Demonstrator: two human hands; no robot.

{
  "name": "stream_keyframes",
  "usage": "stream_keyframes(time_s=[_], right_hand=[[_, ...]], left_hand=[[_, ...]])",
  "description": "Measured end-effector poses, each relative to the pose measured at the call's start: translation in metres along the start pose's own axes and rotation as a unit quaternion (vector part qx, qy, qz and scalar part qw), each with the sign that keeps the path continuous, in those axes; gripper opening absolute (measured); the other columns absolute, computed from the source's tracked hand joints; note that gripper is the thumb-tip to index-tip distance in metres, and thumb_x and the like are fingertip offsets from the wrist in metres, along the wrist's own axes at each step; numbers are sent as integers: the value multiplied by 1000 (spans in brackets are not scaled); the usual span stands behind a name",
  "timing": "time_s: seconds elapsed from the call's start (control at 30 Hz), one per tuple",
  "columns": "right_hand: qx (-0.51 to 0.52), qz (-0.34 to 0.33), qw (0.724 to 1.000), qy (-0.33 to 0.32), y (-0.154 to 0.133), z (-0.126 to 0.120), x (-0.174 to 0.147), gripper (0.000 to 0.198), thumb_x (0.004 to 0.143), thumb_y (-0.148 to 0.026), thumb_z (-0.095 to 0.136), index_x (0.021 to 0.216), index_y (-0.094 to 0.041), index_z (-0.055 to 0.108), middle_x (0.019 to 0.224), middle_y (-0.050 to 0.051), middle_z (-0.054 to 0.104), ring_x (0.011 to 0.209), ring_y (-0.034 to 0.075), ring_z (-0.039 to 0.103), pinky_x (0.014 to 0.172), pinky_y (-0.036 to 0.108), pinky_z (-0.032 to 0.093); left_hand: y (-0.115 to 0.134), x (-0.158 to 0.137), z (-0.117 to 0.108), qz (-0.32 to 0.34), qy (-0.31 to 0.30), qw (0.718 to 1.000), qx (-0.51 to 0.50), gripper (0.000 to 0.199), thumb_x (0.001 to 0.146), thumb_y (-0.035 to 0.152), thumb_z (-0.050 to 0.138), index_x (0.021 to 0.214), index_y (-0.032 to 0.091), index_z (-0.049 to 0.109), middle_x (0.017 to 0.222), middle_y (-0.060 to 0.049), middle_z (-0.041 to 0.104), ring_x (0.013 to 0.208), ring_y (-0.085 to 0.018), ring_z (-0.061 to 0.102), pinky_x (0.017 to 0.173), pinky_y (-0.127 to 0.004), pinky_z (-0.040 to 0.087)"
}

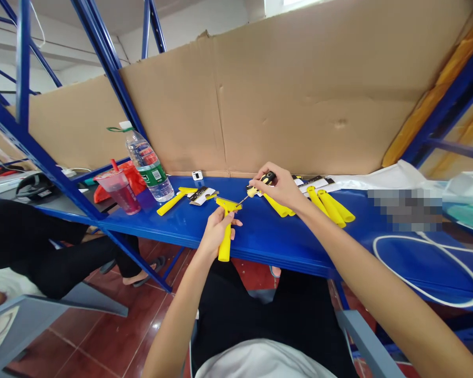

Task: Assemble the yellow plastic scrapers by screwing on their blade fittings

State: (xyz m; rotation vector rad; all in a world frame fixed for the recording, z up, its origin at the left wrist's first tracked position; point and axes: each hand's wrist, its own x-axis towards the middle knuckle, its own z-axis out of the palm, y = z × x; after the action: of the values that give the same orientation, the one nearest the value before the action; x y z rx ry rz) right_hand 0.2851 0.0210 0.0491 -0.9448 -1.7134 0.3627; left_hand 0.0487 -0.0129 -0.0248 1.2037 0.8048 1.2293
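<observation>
My left hand [214, 231] is closed around the handle of a yellow T-shaped scraper [224, 245], its head pointing away from me above the table's front part. In my right hand [283, 187] is a screwdriver [254, 191] with a black and pale yellow handle. Its thin shaft slants down to the left, and the tip meets or nearly meets the right end of the scraper's head. Another yellow scraper [170, 203] lies to the left, beside a black and white card packet [203, 196]. Yellow handles [278, 206] lie partly hidden behind my right hand, with more yellow handles [336, 206] further right.
On the blue table [189, 226] stand a large water bottle [152, 168] and a cup of red drink [122, 194]. A small white device [197, 175] sits by the cardboard wall [284, 105]. A white cable [402, 294] loops at right. Another person's legs [63, 247] show at left.
</observation>
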Motion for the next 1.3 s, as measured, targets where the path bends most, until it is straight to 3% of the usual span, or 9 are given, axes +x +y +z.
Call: stream_keyframes(time_s=[0.1, 0.33, 0.43, 0.53, 0.73, 0.8, 0.93, 1.17, 1.3], right_hand=[[16, -20, 1000, -6, 3, -3, -1, 30, 94, -50, 85, 97, -25, 67, 91, 3, 79, 76, 19, 62, 70, 34, 46], [47, 65, 997, 0, 3, -2, -1, 43, 92, -62, 87, 82, -28, 62, 53, -5, 58, 44, 16, 51, 50, 34, 39], [88, 62, 994, -16, -2, -3, -1, 30, 93, -50, 84, 88, -27, 64, 76, 1, 79, 47, 15, 56, 51, 35, 46], [102, 49, 993, -31, -9, -6, -1, 17, 93, -41, 78, 94, -27, 69, 100, 4, 86, 53, 15, 61, 54, 36, 54], [53, -24, 997, -57, -4, -8, -1, 10, 91, -29, 73, 97, -25, 79, 104, 4, 85, 87, 22, 77, 69, 35, 57], [43, -19, 998, -51, -1, -7, -1, 9, 92, -31, 74, 94, -25, 80, 101, 4, 85, 80, 22, 76, 65, 35, 55], [79, 50, 995, -27, -3, -3, -2, 21, 98, -46, 74, 102, -25, 76, 100, 5, 86, 43, 14, 57, 48, 37, 47], [86, 10, 996, -28, -3, -4, -3, 30, 89, -30, 76, 117, -28, 64, 107, 3, 84, 57, 16, 66, 59, 36, 53], [93, 42, 995, -20, -4, -3, -4, 24, 93, -38, 80, 109, -28, 65, 103, 4, 83, 52, 17, 64, 51, 37, 50]], left_hand=[[-2, 1, -1, 0, -3, 1000, 5, 43, 89, 41, 89, 119, 15, 72, 139, -22, 74, 81, -18, 75, 43, -18, 43], [-4, 2, -6, 11, 4, 1000, -3, 43, 89, 39, 91, 119, 16, 71, 144, -22, 74, 82, -16, 74, 44, -16, 42], [-2, 1, -5, 10, -1, 1000, 3, 42, 89, 38, 90, 120, 16, 72, 142, -21, 74, 82, -16, 74, 44, -17, 42], [-1, 1, -5, 9, -4, 1000, 6, 43, 88, 39, 91, 120, 16, 72, 142, -21, 74, 82, -16, 74, 44, -17, 42], [0, 0, -6, 14, 6, 1000, -4, 46, 88, 40, 92, 121, 16, 72, 146, -22, 73, 82, -15, 73, 46, -17, 42], [1, 0, -6, 15, 9, 1000, -9, 45, 91, 40, 91, 124, 15, 71, 148, -23, 72, 82, -14, 73, 47, -16, 43], [2, -1, -6, 13, 4, 1000, -2, 46, 91, 38, 91, 125, 15, 72, 148, -23, 73, 81, -14, 72, 46, -17, 43], [0, 1, -6, 16, 6, 1000, 6, 47, 88, 42, 92, 122, 16, 72, 148, -24, 73, 81, -15, 73, 46, -18, 42], [0, 0, -6, 17, 4, 1000, -2, 47, 89, 42, 92, 123, 16, 72, 150, -24, 72, 81, -15, 73, 47, -18, 42]])
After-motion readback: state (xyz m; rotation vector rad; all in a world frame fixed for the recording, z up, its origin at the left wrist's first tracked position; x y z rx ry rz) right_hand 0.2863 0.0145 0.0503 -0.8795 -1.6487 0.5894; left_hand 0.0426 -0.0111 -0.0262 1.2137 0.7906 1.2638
